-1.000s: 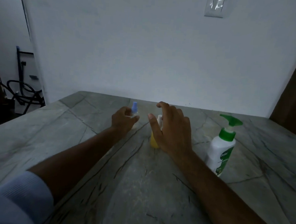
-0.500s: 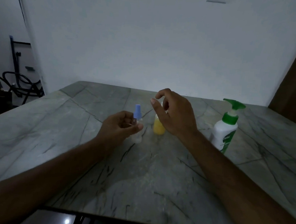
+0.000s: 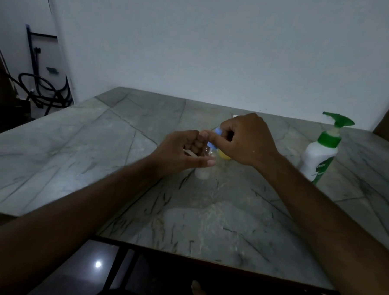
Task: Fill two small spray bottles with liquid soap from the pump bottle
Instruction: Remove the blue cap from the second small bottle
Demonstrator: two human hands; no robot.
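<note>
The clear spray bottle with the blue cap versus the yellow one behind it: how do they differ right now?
The clear spray bottle with the blue cap is gripped by the left hand, with the right hand pinching its cap; the small yellow spray bottle stands untouched on the grey marble table. The clear one is nearer and tilted; the yellow one is mostly hidden. Both are small.

The table [image 3: 125, 166] looks like polished grey stone, veined and faintly glossy. The pump bottle [image 3: 319, 158] is smooth white plastic with a green plastic pump. The small spray bottle [image 3: 205, 168] is clear plastic under a matt blue cap [image 3: 214, 139]. The wall [image 3: 216, 47] is matt and plain.
</note>
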